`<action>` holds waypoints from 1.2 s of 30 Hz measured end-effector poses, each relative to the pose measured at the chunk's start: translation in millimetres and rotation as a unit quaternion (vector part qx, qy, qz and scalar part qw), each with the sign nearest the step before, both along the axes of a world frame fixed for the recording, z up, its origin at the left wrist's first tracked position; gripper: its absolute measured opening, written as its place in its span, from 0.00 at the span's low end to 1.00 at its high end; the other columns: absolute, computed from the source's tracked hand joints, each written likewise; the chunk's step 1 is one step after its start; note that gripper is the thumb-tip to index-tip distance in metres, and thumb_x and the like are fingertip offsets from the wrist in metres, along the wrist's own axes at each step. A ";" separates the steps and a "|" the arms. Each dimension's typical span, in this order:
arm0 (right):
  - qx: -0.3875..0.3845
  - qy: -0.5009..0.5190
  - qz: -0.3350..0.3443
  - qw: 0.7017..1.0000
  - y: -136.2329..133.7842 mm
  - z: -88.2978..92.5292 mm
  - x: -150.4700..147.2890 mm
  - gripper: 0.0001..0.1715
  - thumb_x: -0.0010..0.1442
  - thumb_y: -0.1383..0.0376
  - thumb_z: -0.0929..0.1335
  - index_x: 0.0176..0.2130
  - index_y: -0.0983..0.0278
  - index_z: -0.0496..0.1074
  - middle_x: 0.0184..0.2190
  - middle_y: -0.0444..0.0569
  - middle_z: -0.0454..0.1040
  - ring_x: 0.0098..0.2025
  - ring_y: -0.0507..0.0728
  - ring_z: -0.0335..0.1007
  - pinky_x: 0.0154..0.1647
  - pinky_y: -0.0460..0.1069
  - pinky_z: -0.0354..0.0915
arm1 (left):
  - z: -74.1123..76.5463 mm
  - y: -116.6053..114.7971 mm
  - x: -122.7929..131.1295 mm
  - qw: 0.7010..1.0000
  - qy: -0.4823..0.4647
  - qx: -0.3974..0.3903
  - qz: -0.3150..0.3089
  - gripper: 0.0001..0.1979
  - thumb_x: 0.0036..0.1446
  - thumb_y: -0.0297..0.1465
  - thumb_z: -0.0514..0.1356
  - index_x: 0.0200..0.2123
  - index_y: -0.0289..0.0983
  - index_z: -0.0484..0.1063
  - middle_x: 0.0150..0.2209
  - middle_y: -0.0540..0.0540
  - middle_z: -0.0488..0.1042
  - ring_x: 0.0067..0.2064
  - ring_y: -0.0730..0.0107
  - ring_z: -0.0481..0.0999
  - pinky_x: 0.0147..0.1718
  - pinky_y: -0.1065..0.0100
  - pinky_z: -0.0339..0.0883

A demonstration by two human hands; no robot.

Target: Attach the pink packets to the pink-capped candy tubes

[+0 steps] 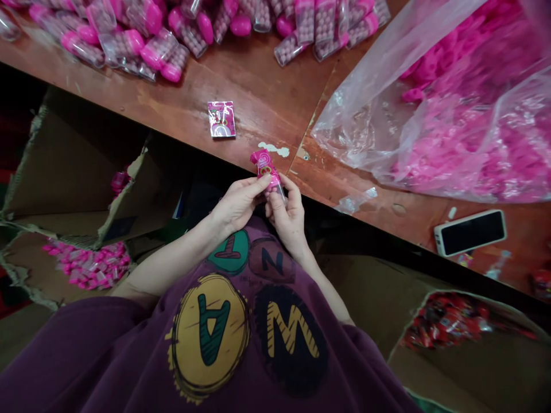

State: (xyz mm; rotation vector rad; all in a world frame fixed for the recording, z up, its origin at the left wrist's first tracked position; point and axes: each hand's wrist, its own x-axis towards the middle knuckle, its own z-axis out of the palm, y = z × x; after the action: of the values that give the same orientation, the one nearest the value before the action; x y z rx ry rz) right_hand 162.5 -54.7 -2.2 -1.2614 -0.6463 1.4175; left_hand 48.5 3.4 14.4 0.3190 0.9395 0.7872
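Both my hands meet just below the table's front edge, in front of my purple shirt. My left hand point(239, 202) and my right hand point(287, 215) pinch one small pink candy tube point(266, 167) between their fingertips; its pink printed label sticks up above my fingers. A loose pink label sticker point(221, 119) lies flat on the brown table point(258, 92), a short way beyond my hands. A heap of clear tubes with pink caps point(172, 28), filled with small balls, runs along the table's far edge.
A big clear plastic bag of pink parts point(451, 109) covers the table's right side. A phone point(470, 232) lies near the right front edge. A cardboard box with filled pink tubes point(88, 264) sits lower left; another box with red packets point(447, 321) lower right.
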 end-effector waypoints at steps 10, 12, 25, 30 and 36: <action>0.007 -0.058 0.007 0.998 -0.4 -9.1 -0.4 0.31 0.65 0.49 0.74 0.62 0.51 0.65 0.28 0.39 0.66 0.25 0.51 0.59 0.24 0.47 0.61 | -3.5 -10.6 8.2 0.999 0.032 0.000 0.010 0.15 0.57 0.38 0.74 0.29 0.33 0.79 0.25 0.49 0.76 0.24 0.78 0.70 0.27 0.72 0.64; -0.002 -0.027 0.022 0.999 0.7 -7.9 0.8 0.31 0.66 0.48 0.72 0.63 0.50 0.65 0.25 0.38 0.63 0.23 0.51 0.56 0.22 0.47 0.57 | -3.0 -11.7 8.6 1.000 0.028 0.000 -0.002 0.17 0.58 0.40 0.73 0.27 0.33 0.77 0.22 0.49 0.74 0.22 0.78 0.69 0.25 0.72 0.63; -0.073 0.142 0.052 0.986 6.9 -7.3 8.6 0.37 0.62 0.43 0.73 0.63 0.52 0.63 0.23 0.33 0.59 0.18 0.47 0.49 0.15 0.42 0.44 | -12.1 -17.2 0.8 0.995 0.010 0.024 -0.098 0.21 0.55 0.45 0.74 0.30 0.33 0.76 0.24 0.48 0.75 0.23 0.73 0.75 0.26 0.69 0.75; -0.065 0.121 0.062 0.989 7.3 -13.1 7.8 0.35 0.65 0.43 0.72 0.63 0.54 0.64 0.22 0.32 0.60 0.18 0.46 0.48 0.15 0.42 0.45 | -12.1 -13.9 -3.1 0.993 0.028 0.035 -0.108 0.24 0.55 0.49 0.73 0.29 0.33 0.76 0.24 0.46 0.76 0.25 0.70 0.77 0.28 0.67 0.76; -0.005 0.068 0.104 0.992 5.6 -4.8 7.7 0.35 0.65 0.49 0.74 0.64 0.50 0.62 0.30 0.37 0.73 0.20 0.47 0.58 0.20 0.45 0.58 | -3.9 4.9 -7.1 0.997 0.051 0.058 -0.010 0.21 0.58 0.46 0.72 0.27 0.33 0.77 0.25 0.47 0.76 0.24 0.77 0.71 0.27 0.72 0.67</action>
State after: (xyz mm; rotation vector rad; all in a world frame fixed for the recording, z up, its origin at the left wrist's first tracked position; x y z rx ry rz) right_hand 170.2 -49.1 -7.0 -1.1178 -0.6934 1.6654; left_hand 41.4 8.3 10.6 0.4725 0.9856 0.8153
